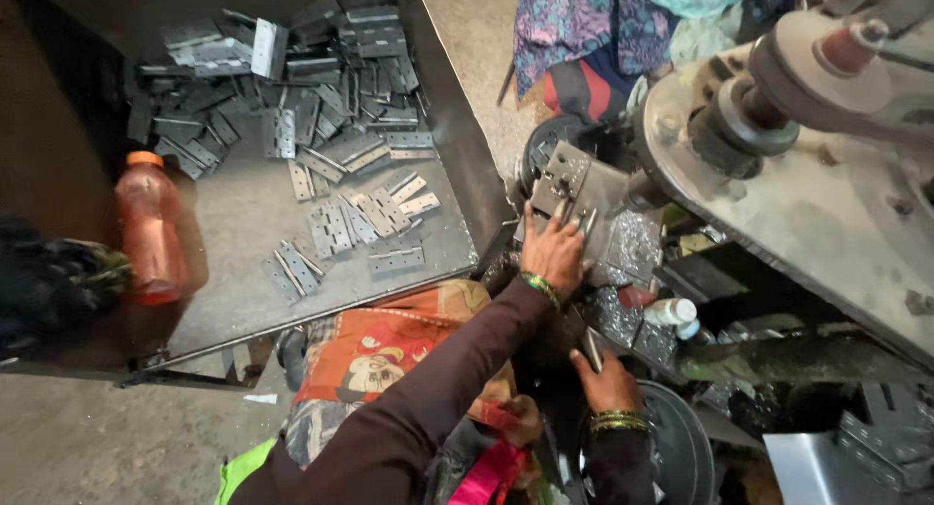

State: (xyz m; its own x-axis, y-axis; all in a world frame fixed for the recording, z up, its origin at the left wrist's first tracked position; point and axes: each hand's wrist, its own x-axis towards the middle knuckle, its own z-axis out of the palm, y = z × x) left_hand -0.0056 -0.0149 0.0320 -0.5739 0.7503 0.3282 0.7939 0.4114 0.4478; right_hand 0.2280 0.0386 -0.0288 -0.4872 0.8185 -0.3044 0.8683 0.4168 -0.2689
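Note:
My left hand (552,252), with a green bangle at the wrist, reaches forward to the small press block (584,189) of a machine. Its fingertips rest on thin metal hinge pieces (576,216) standing at the block; I cannot tell whether it grips them. My right hand (608,380), wearing gold bangles, is lower and closer to me, with its fingers closed on a narrow metal strip (592,349) that points up. A patterned orange cloth (389,354) lies on my lap below the left arm.
A dark metal tray (243,271) on the left holds several grey hinges (331,126) and an orange plastic bottle (148,228). The machine's large wheel and shaft (778,106) fill the right. A small white bottle (671,312) lies by it. Another person in patterned clothes (593,38) sits beyond.

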